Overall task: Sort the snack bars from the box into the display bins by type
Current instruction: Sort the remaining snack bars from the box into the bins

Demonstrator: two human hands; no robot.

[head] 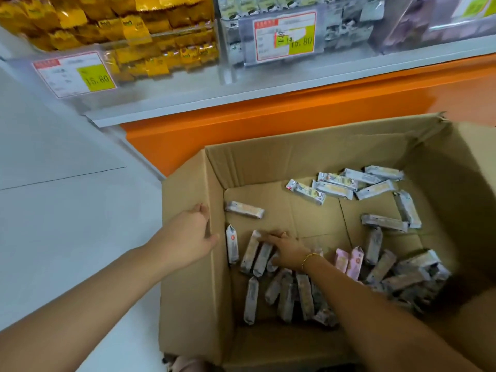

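An open cardboard box (268, 162) stands on the floor with several wrapped snack bars loose on its bottom. My left hand (188, 234) holds the box's left wall at its top edge, thumb inside. My right hand (284, 248) reaches down into the box and lies over a pair of pale bars (255, 256), fingers spread across their tops. Two pink bars (349, 260) lie just right of my wrist. A cluster of white and yellow bars (346, 185) sits at the far side. One bar (244, 209) lies alone near the left wall.
Above the box runs a shelf with clear display bins: one of yellow packets (134, 30) at left, one of white and black packets (281, 6) in the middle, a purple-tinted bin (429, 20) at right. Price tags (75, 73) hang in front. An orange base panel (241, 124) stands behind the box.
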